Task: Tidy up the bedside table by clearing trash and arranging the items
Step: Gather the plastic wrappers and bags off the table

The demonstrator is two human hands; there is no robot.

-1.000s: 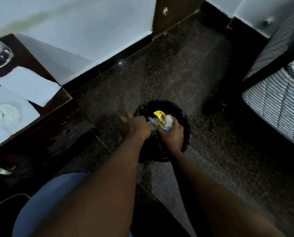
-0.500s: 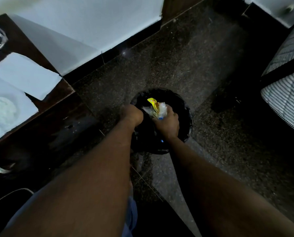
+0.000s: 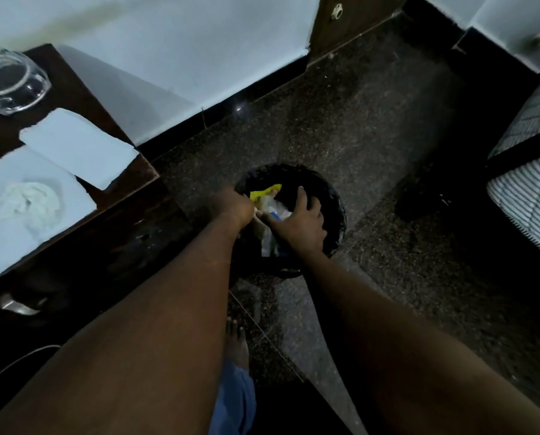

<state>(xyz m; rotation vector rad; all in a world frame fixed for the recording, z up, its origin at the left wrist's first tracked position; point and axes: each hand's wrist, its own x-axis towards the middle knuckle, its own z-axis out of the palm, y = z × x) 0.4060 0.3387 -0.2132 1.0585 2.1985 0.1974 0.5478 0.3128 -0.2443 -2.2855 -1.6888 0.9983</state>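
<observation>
Over black bin [image 3: 333, 196] on floor [image 3: 356, 120]: right grip [image 3: 300, 221] spread open atop crumpled wrappers [image 3: 266, 193], left grip [image 3: 234, 205] curled at rim beside them, cannot tell whether holding anything.

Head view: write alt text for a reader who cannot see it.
Two bare hands reach into a black bin, the right hand spread over crumpled wrappers, the left hand curled at its rim. White papers and a glass bowl lie on the bedside table.

The bin [image 3: 336, 199] stands on the floor [image 3: 356, 120] right of the bedside table [image 3: 74, 86], trash [image 3: 266, 192] inside it.
</observation>
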